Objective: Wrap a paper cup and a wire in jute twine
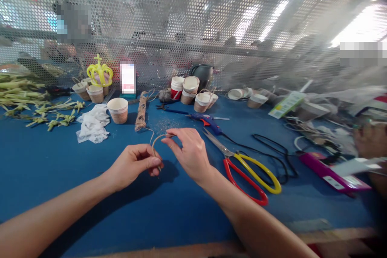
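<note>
A short curved piece of brown twine (156, 140) arches between my hands above the blue table. My left hand (136, 164) pinches its lower end between thumb and fingers. My right hand (188, 150) is closed on the upper end, thumb against fingertips. Behind them lies a wound hank of twine (141, 115), with a thin strand trailing toward my left hand. Scissors (242, 165) with one red and one yellow handle lie right of my right hand, blades slightly apart. Beyond them rests a blue glue gun (208, 123) with a black cord.
A paper cup (117, 110) stands beside crumpled white plastic (93, 124). More cups (189, 88), a yellow crown (99, 71) and a phone (127, 78) line the perforated metal screen. Green plant strips (21, 92) lie left. At right are a purple power strip (329, 171) and another person's hand (370, 139).
</note>
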